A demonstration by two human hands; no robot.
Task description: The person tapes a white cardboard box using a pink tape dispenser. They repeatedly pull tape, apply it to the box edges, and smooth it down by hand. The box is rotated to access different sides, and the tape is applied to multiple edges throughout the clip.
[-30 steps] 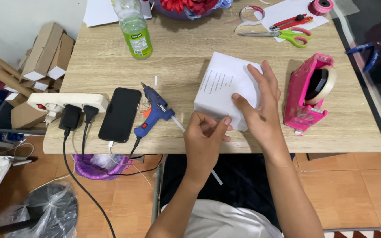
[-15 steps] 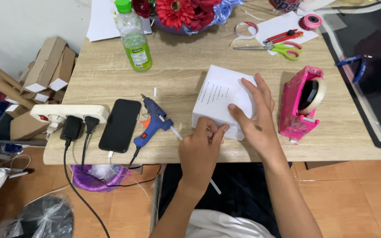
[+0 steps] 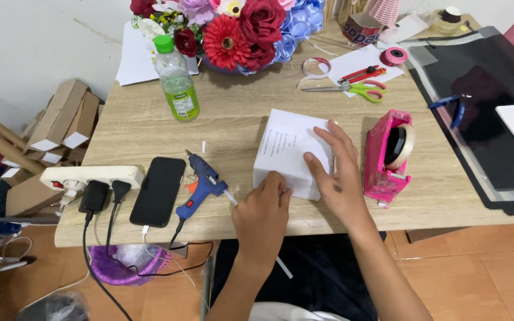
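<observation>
R hand (image 3: 340, 178) lies flat, fingers spread, pinning the white paper (image 3: 292, 151) to the counter (image 3: 233, 125); L hand (image 3: 263, 214) pinches its near edge, prob. creasing. Glue gun (image 3: 200, 187) beside.

Head view — steeply down, close over table (image 3: 150, 128)

On our table (image 3: 150, 128), the folded paper (image 3: 290, 151) lies between glue gun (image 3: 202, 187) at left and tape dispenser (image 3: 388, 156) at right; scissors (image 3: 352, 89) behind.
</observation>
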